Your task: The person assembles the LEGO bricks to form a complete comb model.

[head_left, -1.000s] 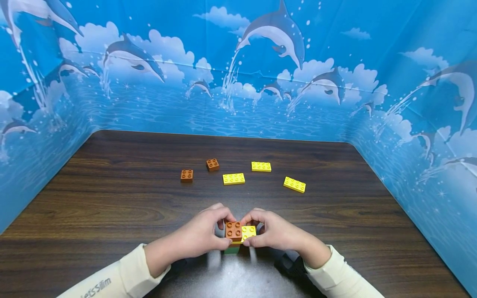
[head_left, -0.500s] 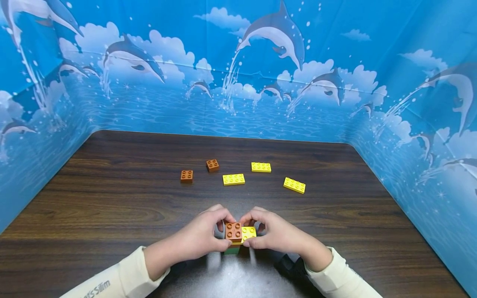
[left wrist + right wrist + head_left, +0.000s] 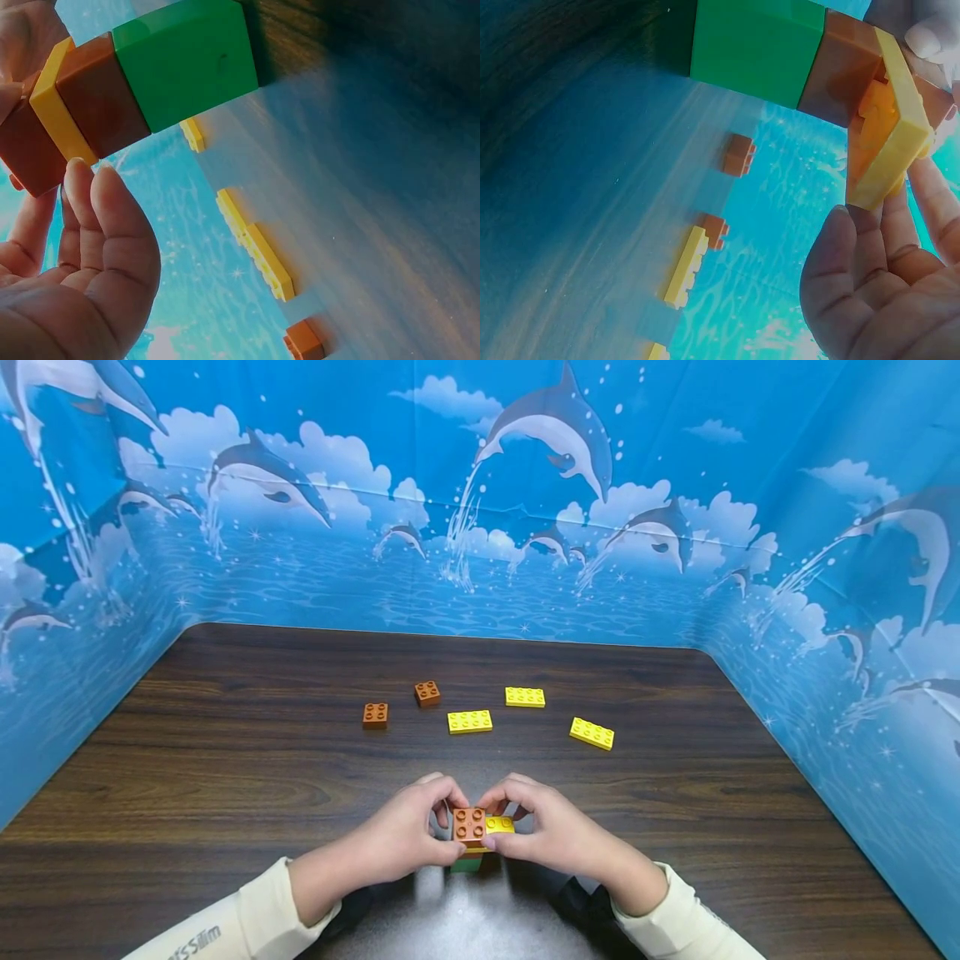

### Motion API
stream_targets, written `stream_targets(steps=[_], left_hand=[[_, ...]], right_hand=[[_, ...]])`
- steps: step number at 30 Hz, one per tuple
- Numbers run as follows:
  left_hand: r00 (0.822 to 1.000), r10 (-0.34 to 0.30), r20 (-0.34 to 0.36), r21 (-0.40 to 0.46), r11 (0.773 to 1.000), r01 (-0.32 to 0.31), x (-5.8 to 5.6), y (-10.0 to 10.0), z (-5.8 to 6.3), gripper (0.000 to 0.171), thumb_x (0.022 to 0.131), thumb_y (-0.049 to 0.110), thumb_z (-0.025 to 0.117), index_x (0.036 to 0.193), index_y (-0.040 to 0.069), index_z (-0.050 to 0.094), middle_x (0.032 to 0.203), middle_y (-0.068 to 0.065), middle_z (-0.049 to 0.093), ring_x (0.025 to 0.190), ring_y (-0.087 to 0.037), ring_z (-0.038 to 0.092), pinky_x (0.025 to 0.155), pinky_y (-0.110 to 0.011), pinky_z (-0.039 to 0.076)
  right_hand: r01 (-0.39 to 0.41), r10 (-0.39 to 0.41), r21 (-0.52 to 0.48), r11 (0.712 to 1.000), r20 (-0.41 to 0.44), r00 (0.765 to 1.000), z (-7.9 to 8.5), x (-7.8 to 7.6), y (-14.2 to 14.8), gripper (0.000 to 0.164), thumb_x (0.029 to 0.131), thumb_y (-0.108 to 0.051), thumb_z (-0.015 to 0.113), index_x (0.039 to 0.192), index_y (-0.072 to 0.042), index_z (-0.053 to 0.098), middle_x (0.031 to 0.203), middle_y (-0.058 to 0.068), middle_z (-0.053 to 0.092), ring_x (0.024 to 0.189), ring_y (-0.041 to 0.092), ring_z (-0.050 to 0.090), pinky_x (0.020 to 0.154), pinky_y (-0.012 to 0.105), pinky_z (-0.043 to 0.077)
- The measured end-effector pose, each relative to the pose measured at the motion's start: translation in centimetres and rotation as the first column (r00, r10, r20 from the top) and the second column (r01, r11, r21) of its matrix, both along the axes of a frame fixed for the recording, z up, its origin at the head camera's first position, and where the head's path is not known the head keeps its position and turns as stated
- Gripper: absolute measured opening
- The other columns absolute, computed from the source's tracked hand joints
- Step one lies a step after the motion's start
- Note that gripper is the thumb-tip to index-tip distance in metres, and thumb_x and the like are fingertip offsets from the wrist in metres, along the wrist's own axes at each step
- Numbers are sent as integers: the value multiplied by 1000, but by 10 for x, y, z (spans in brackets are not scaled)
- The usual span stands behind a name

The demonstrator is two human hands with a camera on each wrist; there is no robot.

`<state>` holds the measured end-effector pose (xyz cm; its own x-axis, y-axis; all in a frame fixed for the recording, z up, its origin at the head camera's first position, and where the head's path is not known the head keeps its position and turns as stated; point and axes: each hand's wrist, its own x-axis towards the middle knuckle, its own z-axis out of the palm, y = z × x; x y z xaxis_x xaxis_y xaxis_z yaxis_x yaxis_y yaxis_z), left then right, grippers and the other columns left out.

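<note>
A small stack of toy building bricks stands at the near middle of the table. At its base is a green block, with a brown brick on it. Above that lies a thin yellow plate, its right half jutting out past the bricks below. A second brown brick sits on the plate's left half. My left hand pinches this top brick from the left, thumb in front and index finger behind. From the right, my right hand pinches it too, its thumb partly covering the plate.
Farther back on the dark wooden table lie two loose brown bricks and three loose yellow plates. A blue dolphin-print curtain borders the table's back and sides.
My right thumb has shifted slightly left and back, covering more of the yellow plate and reaching the top brown brick's edge. My left hand and the stack have hardly moved.
</note>
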<state>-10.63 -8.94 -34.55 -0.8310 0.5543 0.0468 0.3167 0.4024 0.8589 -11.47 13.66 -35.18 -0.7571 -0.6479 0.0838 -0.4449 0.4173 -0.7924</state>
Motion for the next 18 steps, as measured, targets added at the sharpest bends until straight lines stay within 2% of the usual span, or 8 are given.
stream_targets(steps=[6,18], left_hand=[[1000,-2,-22,-22,1000,2,-1,0,1,28,72,5,79,92,8,59,87,0,50,76,-13,49,62,-23,44],[999,-19,-42,-13,1000,18,-3,-2,0,25,71,5,77,88,8,60,85,1,50,75,-10,49,64,-23,45]], right_hand=[[0,0,6,1000,-5,1000,0,0,-1,25,89,-22,70,111,-12,63,106,-2,60,92,11,55,78,36,51],[-57,56,-20,998,-37,998,-1,-1,-1,21,89,-17,69,108,-10,62,106,1,60,93,12,55,79,31,51]])
